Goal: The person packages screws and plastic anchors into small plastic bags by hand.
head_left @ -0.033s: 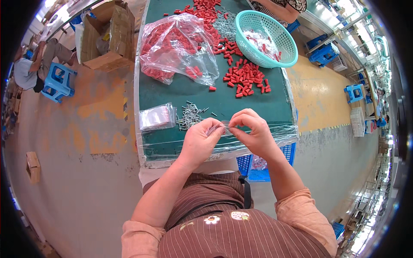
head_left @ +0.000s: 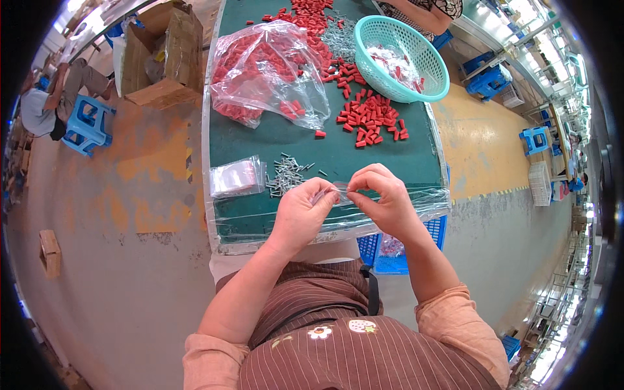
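Close above the table's near edge, my left hand (head_left: 300,211) and my right hand (head_left: 385,200) meet with fingertips pinched. Between them is a small clear plastic bag (head_left: 341,187), mostly covered by the fingers. Whether anything lies inside it I cannot tell. Just beyond my left hand is a loose pile of small metal screws (head_left: 286,175). To its left lies a stack of small clear bags (head_left: 235,178). Farther off, short red plastic sleeves (head_left: 367,118) are heaped on the green tabletop (head_left: 292,143).
A large clear bag of red pieces (head_left: 270,71) and a turquoise basket (head_left: 432,71) stand farther up the table. Clear film (head_left: 279,221) covers the near edge. A blue crate (head_left: 390,261) sits below. Another person's arm (head_left: 419,16) shows at the far right end.
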`<state>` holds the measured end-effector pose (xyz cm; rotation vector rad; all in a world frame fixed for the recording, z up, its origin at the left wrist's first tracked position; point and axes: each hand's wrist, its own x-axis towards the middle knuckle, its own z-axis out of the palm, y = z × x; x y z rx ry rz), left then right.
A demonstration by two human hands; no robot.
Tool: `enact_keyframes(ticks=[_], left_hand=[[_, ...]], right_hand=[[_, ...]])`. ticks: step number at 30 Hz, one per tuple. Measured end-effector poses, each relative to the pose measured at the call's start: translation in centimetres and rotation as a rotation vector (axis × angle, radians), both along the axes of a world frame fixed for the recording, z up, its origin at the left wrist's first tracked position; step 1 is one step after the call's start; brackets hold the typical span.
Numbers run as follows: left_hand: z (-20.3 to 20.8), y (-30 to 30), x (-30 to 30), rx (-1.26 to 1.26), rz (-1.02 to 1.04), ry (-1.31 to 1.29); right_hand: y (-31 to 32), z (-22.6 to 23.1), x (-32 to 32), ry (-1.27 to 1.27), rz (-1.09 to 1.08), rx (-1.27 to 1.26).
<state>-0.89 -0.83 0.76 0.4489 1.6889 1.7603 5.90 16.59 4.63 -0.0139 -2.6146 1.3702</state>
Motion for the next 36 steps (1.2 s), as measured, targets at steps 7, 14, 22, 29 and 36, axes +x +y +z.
enact_keyframes(ticks=[7,14,22,29,36], left_hand=[[0.2,0.2,0.2,-0.036,0.045,0.028],[1.2,0.3,0.3,-0.025,0.072,-0.021],[1.8,0.5,0.4,0.016,0.08,0.084],[1.7,0.7,0.9,0.012,0.045,0.056],[0.7,1.4,1.5,-0.02,0.008,0.1]], right_hand=[[0.6,-0.3,0.5,-0.087,-0.058,-0.144],[0.4,-0.5,0.9,-0.117,-0.115,-0.431],[0.1,-0.3,0.9,-0.104,-0.133,-0.408],[-0.1,-0.7,1.1,-0.11,-0.072,-0.397],[-0.2,-0.6,2.1,-0.087,-0.072,-0.325]])
